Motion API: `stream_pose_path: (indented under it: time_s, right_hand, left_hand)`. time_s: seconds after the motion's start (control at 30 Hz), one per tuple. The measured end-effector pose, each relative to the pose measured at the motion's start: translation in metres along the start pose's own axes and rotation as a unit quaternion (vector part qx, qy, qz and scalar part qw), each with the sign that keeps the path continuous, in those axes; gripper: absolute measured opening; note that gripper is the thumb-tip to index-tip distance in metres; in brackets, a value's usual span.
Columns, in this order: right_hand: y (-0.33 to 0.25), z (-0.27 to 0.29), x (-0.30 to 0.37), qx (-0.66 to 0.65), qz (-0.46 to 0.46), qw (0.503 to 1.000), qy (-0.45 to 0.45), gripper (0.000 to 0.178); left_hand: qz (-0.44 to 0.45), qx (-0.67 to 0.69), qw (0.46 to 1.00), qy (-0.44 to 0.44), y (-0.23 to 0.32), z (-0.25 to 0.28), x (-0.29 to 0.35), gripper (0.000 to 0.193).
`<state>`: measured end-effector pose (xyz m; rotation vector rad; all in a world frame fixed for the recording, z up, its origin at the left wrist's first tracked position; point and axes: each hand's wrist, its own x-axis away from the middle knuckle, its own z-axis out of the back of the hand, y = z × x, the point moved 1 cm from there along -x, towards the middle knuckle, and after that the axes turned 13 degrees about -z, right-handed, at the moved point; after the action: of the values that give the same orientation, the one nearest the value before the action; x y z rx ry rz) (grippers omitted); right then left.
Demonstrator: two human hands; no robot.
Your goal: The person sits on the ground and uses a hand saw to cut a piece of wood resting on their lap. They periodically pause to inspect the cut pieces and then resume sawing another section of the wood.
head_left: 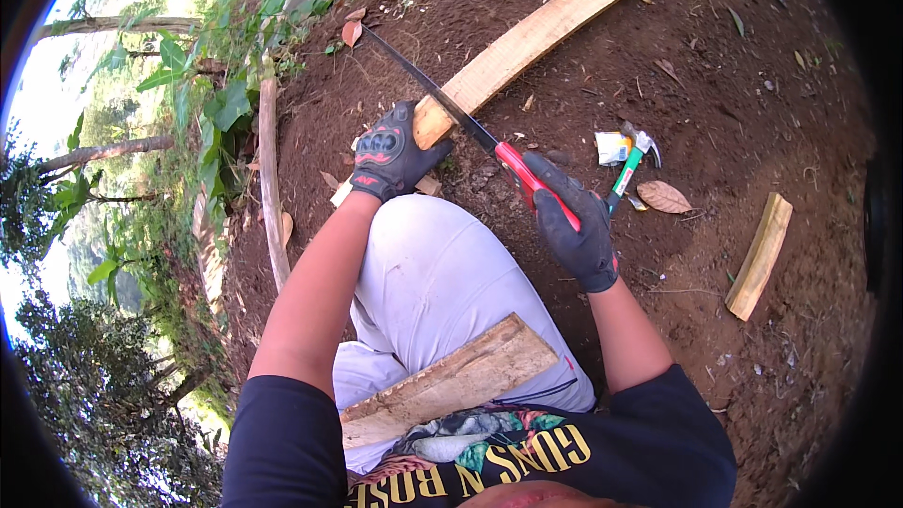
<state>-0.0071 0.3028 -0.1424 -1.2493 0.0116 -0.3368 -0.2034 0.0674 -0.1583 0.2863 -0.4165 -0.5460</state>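
Observation:
A long pale wooden plank (546, 33) runs from the far right toward me, its near end beside my knee. My left hand (395, 150), in a dark padded glove, is closed around that near end. In my gloved right hand (572, 226) is the red handle of a hand saw (423, 83). The dark blade lies across the plank just beyond my left hand, its tip pointing to the far left. Whether the teeth have cut into the wood, I cannot make out. Across my lap rests another wooden board (461, 376).
A claw hammer (630, 165) with a green handle lies on the soil to the right, by a small white-and-yellow packet (611, 148) and a dry leaf (664, 197). Farther right is a short wood piece (760, 256). Poles (271, 169) and plants border the left.

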Motion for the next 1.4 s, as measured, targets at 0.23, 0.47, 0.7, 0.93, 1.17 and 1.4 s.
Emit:
stream_pose_path:
  time_s: [0.23, 0.47, 0.7, 0.93, 1.17, 1.4]
  right_hand:
    - [-0.013, -0.021, -0.022, 0.011, 0.034, 0.999, -0.004, 0.043]
    - [-0.015, -0.049, -0.062, -0.017, 0.081, 0.996, 0.017, 0.040]
    - [-0.001, -0.006, -0.001, 0.026, 0.015, 0.999, 0.009, 0.042]
    - [-0.011, -0.007, -0.001, 0.028, -0.038, 0.998, -0.029, 0.041]
    - [-0.017, -0.047, -0.066, 0.008, 0.095, 0.995, 0.026, 0.038]
    - [0.002, -0.020, -0.005, 0.018, -0.009, 1.000, 0.015, 0.040]
  left_hand:
    - [0.002, 0.000, 1.000, 0.000, 0.000, 0.000, 0.001, 0.081]
    - [-0.004, 0.026, 1.000, -0.017, 0.000, 0.002, -0.002, 0.085]
    - [0.004, 0.004, 1.000, -0.015, -0.006, 0.001, 0.002, 0.086]
    - [-0.015, 0.006, 1.000, 0.011, -0.010, -0.005, 0.003, 0.081]
    - [-0.025, 0.014, 1.000, 0.009, -0.010, -0.004, -0.002, 0.079]
    - [-0.019, 0.002, 1.000, 0.020, -0.010, -0.007, 0.004, 0.080]
